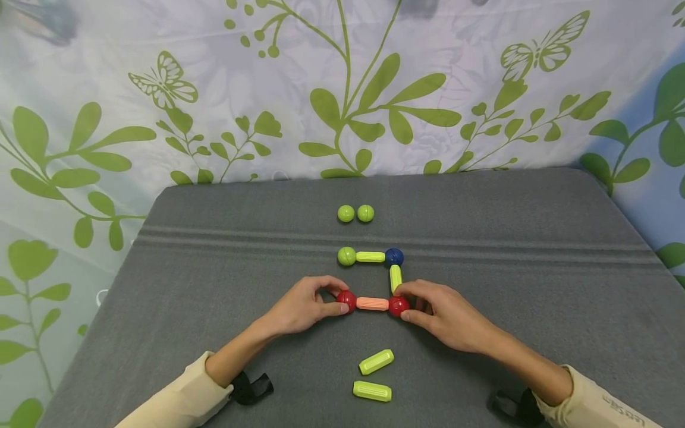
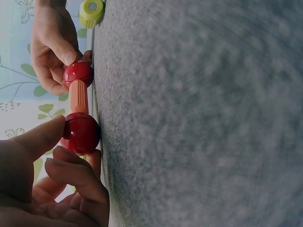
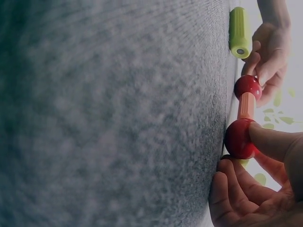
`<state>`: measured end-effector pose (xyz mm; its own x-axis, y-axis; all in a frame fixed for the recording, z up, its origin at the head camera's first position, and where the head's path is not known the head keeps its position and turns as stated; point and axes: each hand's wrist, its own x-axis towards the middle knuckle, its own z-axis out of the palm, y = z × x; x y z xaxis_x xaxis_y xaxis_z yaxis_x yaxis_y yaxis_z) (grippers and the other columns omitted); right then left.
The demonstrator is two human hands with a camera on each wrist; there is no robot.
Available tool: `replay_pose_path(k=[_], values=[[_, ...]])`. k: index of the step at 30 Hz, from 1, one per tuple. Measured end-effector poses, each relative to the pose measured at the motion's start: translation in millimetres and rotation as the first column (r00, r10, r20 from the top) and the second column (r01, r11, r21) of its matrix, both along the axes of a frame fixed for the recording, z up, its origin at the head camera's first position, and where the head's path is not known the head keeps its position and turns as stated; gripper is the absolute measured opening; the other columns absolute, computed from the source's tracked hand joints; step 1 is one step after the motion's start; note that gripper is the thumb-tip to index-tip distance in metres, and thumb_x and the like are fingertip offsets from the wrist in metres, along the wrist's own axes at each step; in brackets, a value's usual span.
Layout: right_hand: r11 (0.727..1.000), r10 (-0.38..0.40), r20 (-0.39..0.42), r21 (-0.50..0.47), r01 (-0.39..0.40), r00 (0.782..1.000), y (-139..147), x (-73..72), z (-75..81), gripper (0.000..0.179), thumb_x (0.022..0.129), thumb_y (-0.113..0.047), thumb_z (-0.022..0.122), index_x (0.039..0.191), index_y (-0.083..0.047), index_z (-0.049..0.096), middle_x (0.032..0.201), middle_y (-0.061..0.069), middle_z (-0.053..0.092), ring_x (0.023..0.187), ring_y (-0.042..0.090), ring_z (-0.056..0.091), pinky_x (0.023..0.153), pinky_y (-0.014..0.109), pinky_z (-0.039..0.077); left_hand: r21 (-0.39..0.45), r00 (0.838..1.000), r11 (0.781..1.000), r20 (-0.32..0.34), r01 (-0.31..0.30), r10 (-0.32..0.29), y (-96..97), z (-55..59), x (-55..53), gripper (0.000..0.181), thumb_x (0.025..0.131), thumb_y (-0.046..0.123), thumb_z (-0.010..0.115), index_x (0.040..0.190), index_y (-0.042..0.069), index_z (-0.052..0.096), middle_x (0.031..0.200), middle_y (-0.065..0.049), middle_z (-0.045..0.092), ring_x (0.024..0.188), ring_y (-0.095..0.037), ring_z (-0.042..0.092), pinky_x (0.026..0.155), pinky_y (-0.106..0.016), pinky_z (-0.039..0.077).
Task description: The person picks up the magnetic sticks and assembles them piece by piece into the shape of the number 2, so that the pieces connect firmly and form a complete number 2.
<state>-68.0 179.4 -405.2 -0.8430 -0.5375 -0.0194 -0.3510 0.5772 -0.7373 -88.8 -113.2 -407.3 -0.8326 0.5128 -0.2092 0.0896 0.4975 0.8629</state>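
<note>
On the grey mat (image 1: pixel 214 285) lies a chain: green ball (image 1: pixel 346 256), lime rod (image 1: pixel 370 257), blue ball (image 1: pixel 394 257), upright lime rod (image 1: pixel 395 277), right red ball (image 1: pixel 398 307), salmon rod (image 1: pixel 372 304), left red ball (image 1: pixel 346 300). My left hand (image 1: pixel 341 297) pinches the left red ball (image 2: pixel 81 134) between thumb and fingers. My right hand (image 1: pixel 404 304) pinches the right red ball (image 3: pixel 239 138). The salmon rod (image 2: pixel 78 97) joins both red balls on the mat.
Two loose green balls (image 1: pixel 355 213) sit side by side farther back. Two loose lime rods (image 1: pixel 376 361) (image 1: pixel 371 390) lie nearer me, between my forearms. A leaf-and-butterfly patterned cloth (image 1: pixel 374 89) hangs behind the mat's far edge.
</note>
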Motion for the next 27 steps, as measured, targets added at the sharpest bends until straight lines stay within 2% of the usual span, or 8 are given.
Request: replay_pose_path(k=[16,19,23,25,27], values=[[1.000,-0.009,-0.006,0.014,0.009,1.000,-0.9,1.2,-1.4,0.028,0.093,-0.016,0.071,0.120,-0.016,0.066,0.095,-0.011,0.060,0.074,0.007,0.054,0.062,0.026,0.046,-0.021,1.000,1.000,-0.025,-0.003,0.002,-0.3,-1.2,1.7,0.034,0.089,0.022,0.076,0.119,0.007,0.067,0.106,-0.003,0.064,0.054,-0.008,0.043,0.049,-0.024,0.036],[1.000,-0.011,0.000,0.019,0.011,1.000,-0.4,1.3,-1.2,0.028,0.093,-0.017,0.071,0.121,-0.016,0.066,0.095,-0.011,0.060,0.074,0.007,0.054,0.062,0.026,0.046,-0.002,0.997,1.000,-0.073,-0.031,0.031,-0.3,-0.5,2.7,0.033,0.089,0.022,0.076,0.117,0.007,0.068,0.106,-0.004,0.063,0.057,-0.008,0.045,0.051,-0.024,0.038],[1.000,-0.011,0.006,0.018,0.011,1.000,0.0,0.8,-1.8,0.028,0.093,-0.017,0.071,0.121,-0.016,0.066,0.096,-0.010,0.060,0.074,0.007,0.054,0.062,0.026,0.046,0.083,0.984,0.993,-0.152,-0.078,0.090,0.9,3.1,7.2,0.027,0.090,0.018,0.075,0.113,0.008,0.069,0.099,-0.002,0.061,0.060,-0.010,0.047,0.053,-0.024,0.039],[1.000,-0.009,0.009,0.014,0.009,1.000,0.0,0.5,-2.3,0.028,0.093,-0.017,0.071,0.121,-0.016,0.065,0.096,-0.010,0.060,0.075,0.007,0.054,0.062,0.026,0.046,0.136,0.984,0.990,-0.162,-0.047,0.069,3.4,5.7,11.0,0.023,0.090,0.016,0.074,0.111,0.008,0.069,0.093,0.000,0.060,0.061,-0.010,0.047,0.053,-0.024,0.038],[1.000,-0.007,0.010,0.009,0.007,1.000,0.0,0.3,-2.9,0.028,0.093,-0.017,0.071,0.121,-0.016,0.065,0.096,-0.010,0.060,0.074,0.007,0.054,0.062,0.027,0.046,0.175,0.989,0.984,-0.145,0.025,0.001,7.6,7.6,16.0,0.022,0.091,0.016,0.073,0.111,0.008,0.069,0.089,0.003,0.059,0.062,-0.009,0.048,0.054,-0.023,0.039]])
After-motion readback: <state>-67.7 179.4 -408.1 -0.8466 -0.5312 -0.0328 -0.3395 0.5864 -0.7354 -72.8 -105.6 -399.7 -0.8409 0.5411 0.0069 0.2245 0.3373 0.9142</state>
